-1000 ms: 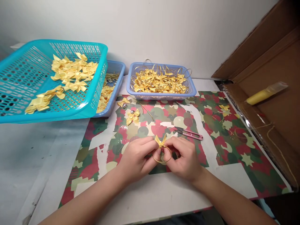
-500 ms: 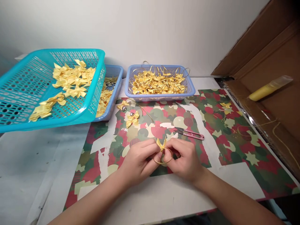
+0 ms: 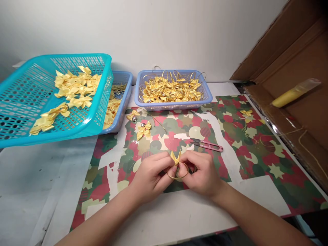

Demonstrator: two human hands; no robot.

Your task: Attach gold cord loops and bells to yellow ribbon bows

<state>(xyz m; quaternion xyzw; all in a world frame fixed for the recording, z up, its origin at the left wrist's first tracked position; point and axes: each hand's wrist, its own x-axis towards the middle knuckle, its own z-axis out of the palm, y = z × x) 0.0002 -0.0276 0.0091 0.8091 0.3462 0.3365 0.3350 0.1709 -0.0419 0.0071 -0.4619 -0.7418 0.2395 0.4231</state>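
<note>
Between my two hands is a yellow ribbon bow (image 3: 176,158), its tips pointing up, with a loop of gold cord (image 3: 177,178) hanging below it. My left hand (image 3: 155,174) pinches the bow and cord from the left. From the right, my right hand (image 3: 201,172) pinches them with thumb and forefinger, the fingertips of both hands almost touching. Pink thread snips (image 3: 208,146) lie just beyond my right hand. Two more bows with silver bells, one (image 3: 144,131) nearer and one (image 3: 132,115) farther, rest on the patterned sheet (image 3: 164,143) beyond my left hand.
A turquoise basket (image 3: 92,128) of yellow bows stands at the left, overlapping a blue basket (image 3: 125,102). Another blue basket (image 3: 174,106), full of corded bows, is at the back. Cardboard (image 3: 287,68) rises at the right, near a loose bow (image 3: 246,112) and a yellow tube (image 3: 294,94).
The view has shifted slightly, moving the baskets a little left in the picture. Both hands keep their pinch on the bow and cord, with hardly any visible movement.
</note>
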